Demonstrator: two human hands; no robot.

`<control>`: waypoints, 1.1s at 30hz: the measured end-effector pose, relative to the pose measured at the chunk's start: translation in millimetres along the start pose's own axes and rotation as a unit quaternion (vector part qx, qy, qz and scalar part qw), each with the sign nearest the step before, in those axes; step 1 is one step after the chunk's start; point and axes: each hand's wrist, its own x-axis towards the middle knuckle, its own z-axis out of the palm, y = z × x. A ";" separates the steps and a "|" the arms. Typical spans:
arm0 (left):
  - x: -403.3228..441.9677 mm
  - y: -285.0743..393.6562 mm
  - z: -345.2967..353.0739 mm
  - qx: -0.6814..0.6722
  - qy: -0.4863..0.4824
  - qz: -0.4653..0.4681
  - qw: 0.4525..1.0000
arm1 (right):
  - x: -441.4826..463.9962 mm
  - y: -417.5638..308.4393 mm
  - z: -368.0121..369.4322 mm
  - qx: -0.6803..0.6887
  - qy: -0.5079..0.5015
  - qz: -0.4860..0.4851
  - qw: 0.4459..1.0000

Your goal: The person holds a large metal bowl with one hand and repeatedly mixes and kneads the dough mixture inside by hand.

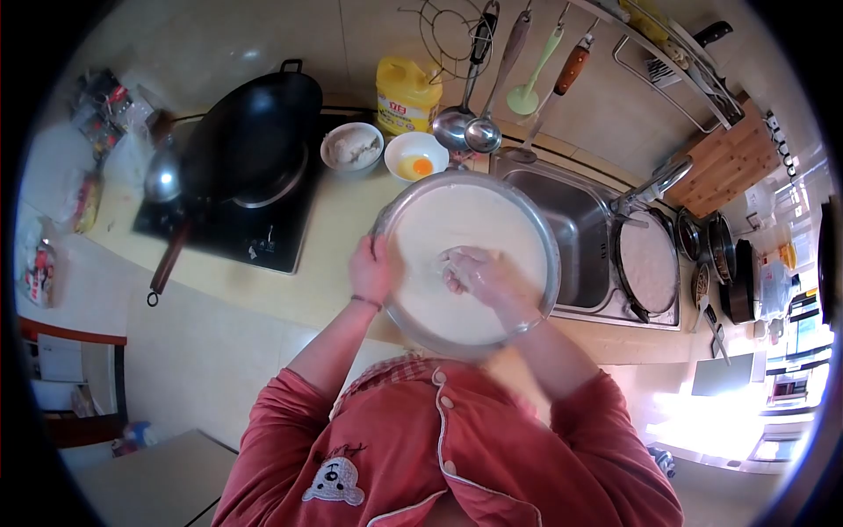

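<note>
A wide metal basin (552, 263) stands on the counter in front of me, filled with a smooth white mass (439, 307); I cannot tell whether it is flour or batter. My left hand (371, 268) grips the basin's left rim, thumb and fingers closed around the edge. Over the middle of the white mass, my right hand (481, 277) has its fingers curled and dipping into the surface. White residue coats those fingers, and whatever they hold is hidden. Just behind the basin sits a white bowl (432, 147) with a raw egg, beside another bowl (351, 167) of something white.
A black wok (255, 132) rests on the cooktop (294, 237) at left, its handle pointing toward me. The sink (571, 228) is right of the basin, with a round white-topped pan (648, 263) on its drainboard. A yellow oil jug (407, 92) stands behind the bowls, below hanging ladles (455, 127).
</note>
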 end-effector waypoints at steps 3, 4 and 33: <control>0.3 -0.8 0.3 -0.012 -0.002 -0.002 1.000 | 2.2 2.3 -4.3 0.105 -0.024 -0.060 0.992; 0.5 -0.4 0.0 -0.022 -0.006 -0.008 1.000 | 0.5 -2.6 -1.8 0.201 -0.030 -0.033 0.979; 1.4 -6.2 4.2 -0.037 0.003 -0.010 0.999 | -9.9 -2.4 -8.9 0.433 -0.048 -0.084 0.896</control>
